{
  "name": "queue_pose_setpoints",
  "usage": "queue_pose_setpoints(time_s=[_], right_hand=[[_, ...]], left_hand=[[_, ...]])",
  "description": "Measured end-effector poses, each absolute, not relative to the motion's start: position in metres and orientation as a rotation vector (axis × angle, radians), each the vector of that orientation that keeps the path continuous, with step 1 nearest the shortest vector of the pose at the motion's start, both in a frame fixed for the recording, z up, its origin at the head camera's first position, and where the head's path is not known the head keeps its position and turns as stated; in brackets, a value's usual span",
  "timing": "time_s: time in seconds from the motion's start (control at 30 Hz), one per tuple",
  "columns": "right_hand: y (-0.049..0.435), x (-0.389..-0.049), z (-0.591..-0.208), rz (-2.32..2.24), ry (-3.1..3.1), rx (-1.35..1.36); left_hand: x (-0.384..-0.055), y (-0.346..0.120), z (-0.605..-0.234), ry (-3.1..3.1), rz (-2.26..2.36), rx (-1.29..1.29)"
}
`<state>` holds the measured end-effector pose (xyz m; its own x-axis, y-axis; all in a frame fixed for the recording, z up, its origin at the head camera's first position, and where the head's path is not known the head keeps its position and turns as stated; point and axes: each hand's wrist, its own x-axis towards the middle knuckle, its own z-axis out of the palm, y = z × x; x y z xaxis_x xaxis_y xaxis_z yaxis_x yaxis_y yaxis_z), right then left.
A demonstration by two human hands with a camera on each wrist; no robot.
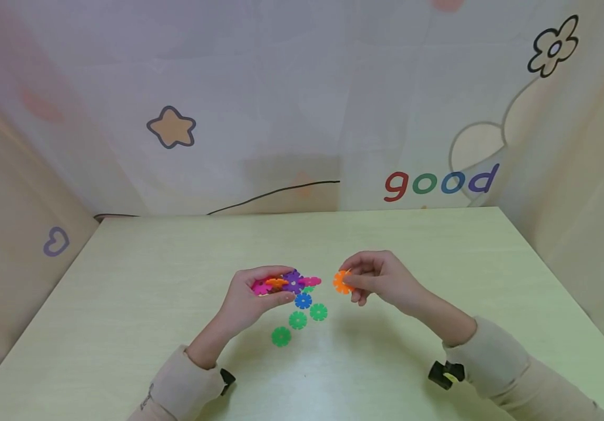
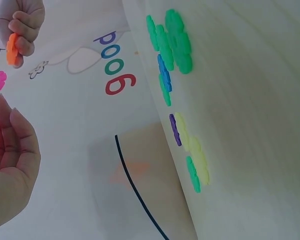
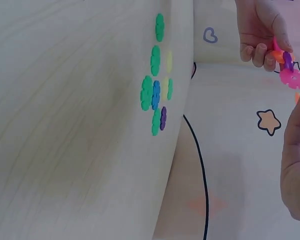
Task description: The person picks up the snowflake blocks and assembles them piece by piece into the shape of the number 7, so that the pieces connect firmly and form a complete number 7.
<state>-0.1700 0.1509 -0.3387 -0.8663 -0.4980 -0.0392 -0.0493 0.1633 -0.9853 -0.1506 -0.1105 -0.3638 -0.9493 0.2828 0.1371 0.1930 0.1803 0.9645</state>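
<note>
Above the table, my left hand (image 1: 246,298) holds a joined row of notched plastic snowflake discs (image 1: 293,283). Pink, orange and purple pieces show in it, with a pink disc (image 3: 294,78) at the free end. My right hand (image 1: 388,282) pinches a single orange disc (image 1: 341,282) between thumb and fingers, a short gap to the right of the row. In the left wrist view the same orange disc (image 2: 12,49) appears edge-on. Part of the row is hidden behind the left fingers.
On the table (image 1: 175,263) below the hands lie a blue disc (image 1: 303,300) and several green discs (image 1: 281,337). The left wrist view also shows yellow discs (image 2: 198,161) and a purple disc (image 2: 175,130). A printed cloth (image 1: 280,105) hangs behind the table.
</note>
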Motion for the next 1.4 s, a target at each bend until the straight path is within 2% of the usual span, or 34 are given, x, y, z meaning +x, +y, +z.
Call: queue_pose_setpoints(time_s=[0.7,1.4], right_hand=[[0.135,-0.169,-0.341,-1.738,2.065,-0.559],[0.129,-0.165,-0.342,-1.779,2.019,-0.443]], left_hand=[[-0.150,-0.108,-0.368,2.330,1.903,0.499],[-0.151,-0.107,-0.369,2.325,1.890,0.489]])
